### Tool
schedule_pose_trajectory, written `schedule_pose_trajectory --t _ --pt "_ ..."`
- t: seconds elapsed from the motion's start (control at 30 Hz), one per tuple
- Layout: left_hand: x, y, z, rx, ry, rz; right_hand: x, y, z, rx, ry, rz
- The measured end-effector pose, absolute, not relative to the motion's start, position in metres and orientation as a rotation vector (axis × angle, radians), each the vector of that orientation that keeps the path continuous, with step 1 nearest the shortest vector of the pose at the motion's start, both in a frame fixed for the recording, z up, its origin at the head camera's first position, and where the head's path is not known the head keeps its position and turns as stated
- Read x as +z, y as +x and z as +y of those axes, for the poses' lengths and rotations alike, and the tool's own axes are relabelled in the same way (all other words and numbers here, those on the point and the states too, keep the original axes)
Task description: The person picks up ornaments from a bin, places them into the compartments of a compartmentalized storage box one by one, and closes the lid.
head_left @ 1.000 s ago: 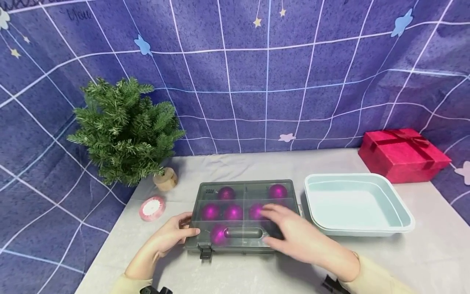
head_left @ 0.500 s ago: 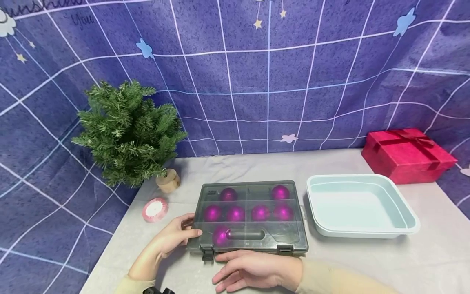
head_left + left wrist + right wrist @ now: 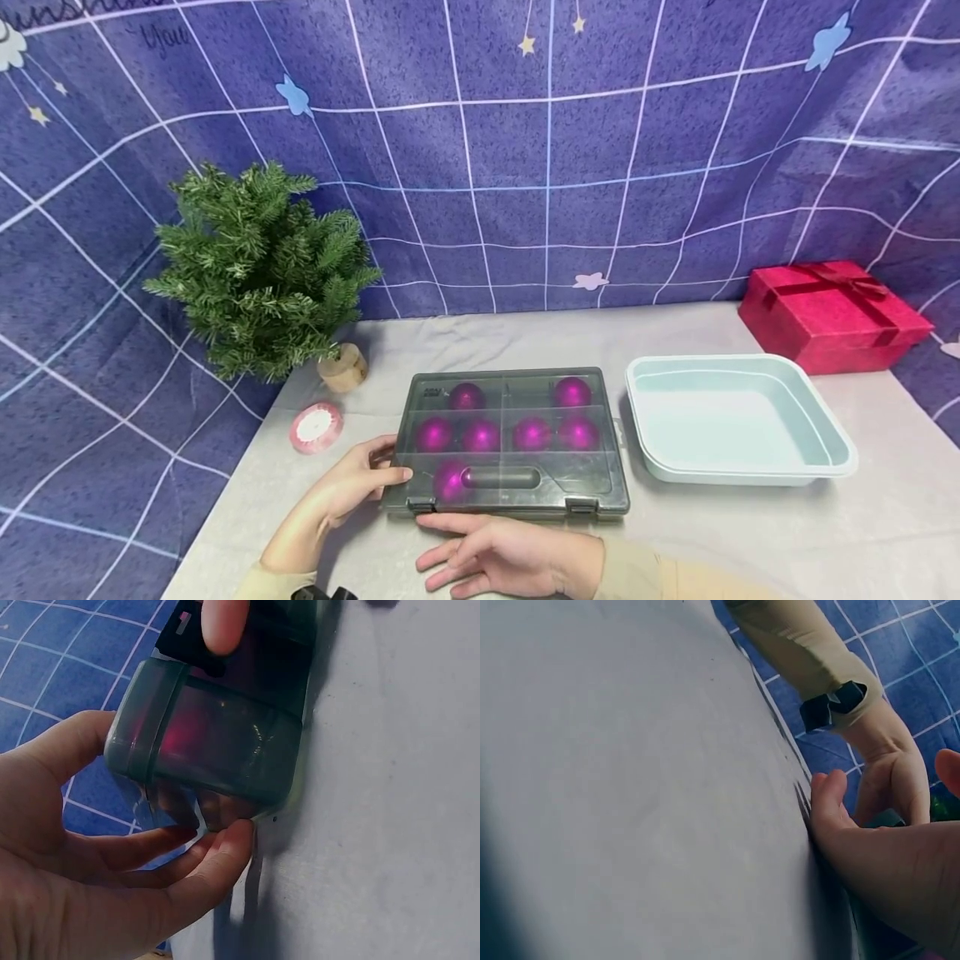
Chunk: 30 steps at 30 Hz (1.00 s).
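A dark translucent storage case (image 3: 566, 475) lies flat with its lid down in the head view. Several magenta baubles or balls (image 3: 480, 435) show through the lid, spread over its compartments. My left hand (image 3: 351, 482) grips the case's left end, thumb on top; the left wrist view shows the fingers round the end wall. Along the front edge, my right hand (image 3: 517, 554) reaches left with fingers extended. Its index fingertip is at the front-left latch (image 3: 422, 505), which lies up against the case. In the left wrist view, that fingertip touches the dark latch (image 3: 184, 637).
A pale blue tray (image 3: 738, 417) stands right of the case, with a red gift box (image 3: 836, 321) behind it. At left are a small artificial fir tree (image 3: 262, 267) on a wooden base (image 3: 343, 368) and a pink ribbon roll (image 3: 317, 427). A purple patterned cloth hangs behind.
My right hand moved from over the lid to the front edge, then slightly left. The front-left latch, hanging down before, is now up against the case. My left hand keeps its hold.
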State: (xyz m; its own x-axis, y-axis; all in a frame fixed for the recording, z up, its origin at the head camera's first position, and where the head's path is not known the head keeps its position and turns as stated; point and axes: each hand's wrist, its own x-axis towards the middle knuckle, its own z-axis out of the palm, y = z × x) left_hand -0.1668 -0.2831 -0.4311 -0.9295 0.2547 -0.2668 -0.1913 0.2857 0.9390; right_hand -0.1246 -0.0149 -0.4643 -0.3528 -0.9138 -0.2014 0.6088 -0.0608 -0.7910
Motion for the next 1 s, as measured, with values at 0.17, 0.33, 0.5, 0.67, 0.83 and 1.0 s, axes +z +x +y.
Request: schedule_pose_trajectory --t 0.17,0.33,0.5,0.67,0.83,1.0 --pt "-0.431 -0.167 -0.282 1.684 0.075 2.191 -0.456 -0.12 -0.016 -1.66 -0.526 1.198" --pt "-0.431 -0.166 -0.283 1.69 0.091 2.167 -0.426 -0.115 -0.017 -1.528 -0.994 1.718" --pt "-0.431 -0.167 -0.284 1.638 0.061 2.204 -0.404 -0.124 -0.024 -1.04 -1.365 2.388" --pt "-0.431 -0.168 -0.285 1.635 0.052 2.202 -0.412 -0.137 -0.038 -0.636 -1.246 2.712" --pt "-0.433 -0.168 -0.286 1.653 0.065 2.178 -0.424 -0.146 -0.047 -0.443 -1.188 2.828" --pt "-0.432 -0.169 -0.287 1.68 0.08 2.134 -0.428 -0.147 -0.052 -0.39 -1.168 2.904"
